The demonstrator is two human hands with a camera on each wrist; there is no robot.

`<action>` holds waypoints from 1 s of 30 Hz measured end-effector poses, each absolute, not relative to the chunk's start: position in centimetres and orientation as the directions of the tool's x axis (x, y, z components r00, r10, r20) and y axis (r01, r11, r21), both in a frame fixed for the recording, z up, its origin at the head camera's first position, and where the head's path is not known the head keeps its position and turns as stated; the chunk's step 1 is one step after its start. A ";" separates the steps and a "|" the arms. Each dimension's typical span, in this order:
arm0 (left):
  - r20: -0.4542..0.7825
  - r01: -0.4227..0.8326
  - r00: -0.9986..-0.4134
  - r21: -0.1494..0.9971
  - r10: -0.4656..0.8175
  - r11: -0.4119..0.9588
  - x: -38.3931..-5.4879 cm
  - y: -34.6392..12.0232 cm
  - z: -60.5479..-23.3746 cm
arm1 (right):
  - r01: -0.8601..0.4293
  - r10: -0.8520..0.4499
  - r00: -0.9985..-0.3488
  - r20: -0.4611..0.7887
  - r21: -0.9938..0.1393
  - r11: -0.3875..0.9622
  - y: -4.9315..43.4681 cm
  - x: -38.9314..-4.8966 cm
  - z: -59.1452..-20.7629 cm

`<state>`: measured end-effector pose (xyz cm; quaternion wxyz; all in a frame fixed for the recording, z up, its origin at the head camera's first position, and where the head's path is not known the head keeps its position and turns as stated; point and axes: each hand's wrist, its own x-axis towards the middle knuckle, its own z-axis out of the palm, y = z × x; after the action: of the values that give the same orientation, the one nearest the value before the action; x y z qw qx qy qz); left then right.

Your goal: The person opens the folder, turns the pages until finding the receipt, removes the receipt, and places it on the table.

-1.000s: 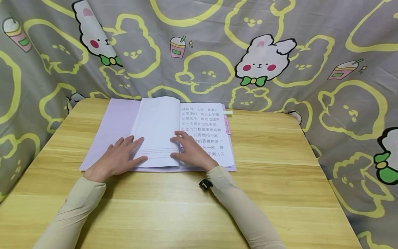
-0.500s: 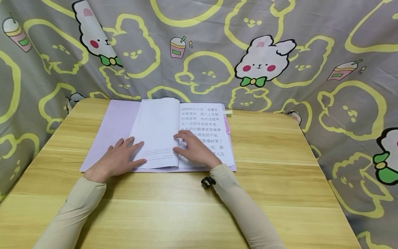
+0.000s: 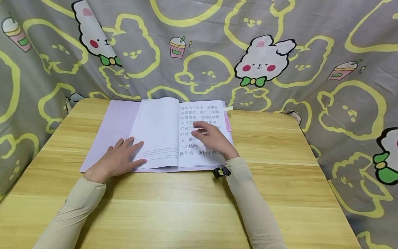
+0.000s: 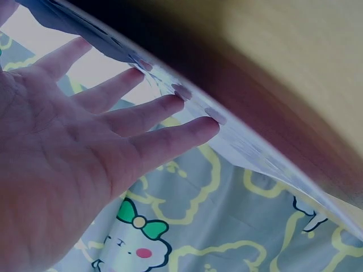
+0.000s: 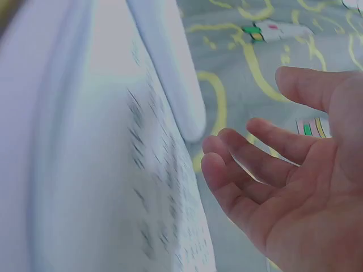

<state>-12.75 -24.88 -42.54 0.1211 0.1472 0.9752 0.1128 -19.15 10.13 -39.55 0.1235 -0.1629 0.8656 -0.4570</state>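
An open booklet with a lilac cover [image 3: 116,128] lies on the table. Its left page [image 3: 157,124] is mostly blank, with faint small lines near the bottom; the right page [image 3: 199,162] carries large printed characters. My left hand [image 3: 115,158] rests with spread fingers on the lower left of the booklet, across cover and page. In the left wrist view its fingertips [image 4: 210,130] meet the sheet's surface. Over the right page hovers my right hand [image 3: 216,139], fingers loosely bent and holding nothing; it covers part of the text. The right wrist view shows its palm [image 5: 306,215] beside the printed page.
Yellowish tabs, one a pale strip [image 3: 228,108] and one pink [image 3: 227,122], stick out at the booklet's right edge. A wooden table [image 3: 161,211] lies beneath. A grey cartoon-print curtain [image 3: 211,31] hangs behind and at both sides. A black device [image 3: 221,172] sits at my right wrist.
My right hand has left the centre fold and moved right, rising over the printed page, whose lower left lines now show. The left hand has stayed in place.
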 end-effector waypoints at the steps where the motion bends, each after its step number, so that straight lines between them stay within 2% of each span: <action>1: -0.203 0.260 -0.927 0.256 0.315 0.931 -12.8 -24.9 -42.5 | -0.160 -0.378 -0.924 -0.062 -0.834 0.528 10.6 -19.3 -39.5; 9: -0.202 0.257 -0.928 0.266 0.314 0.929 -12.7 -24.8 -42.6 | -0.054 -0.222 -0.972 -0.072 -0.858 0.511 14.0 -20.4 -39.0; 19: -0.200 0.254 -0.929 0.266 0.311 0.930 -12.6 -24.7 -42.7 | 0.054 -0.082 -0.992 -0.097 -0.906 0.420 16.7 -21.0 -38.6; 25: -0.198 0.256 -0.929 0.266 0.312 0.930 -12.6 -24.8 -42.7 | 0.113 -0.059 -0.989 -0.138 -0.943 0.313 17.7 -21.5 -39.0; 30: -0.198 0.256 -0.929 0.267 0.313 0.929 -12.6 -24.8 -42.7 | 0.165 -0.036 -0.982 -0.185 -0.934 0.318 18.2 -21.8 -39.5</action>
<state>-12.64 -24.78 -42.71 0.1193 0.1460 0.9748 0.1191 -21.79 18.22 -39.49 0.0861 0.0399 0.8073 -0.5825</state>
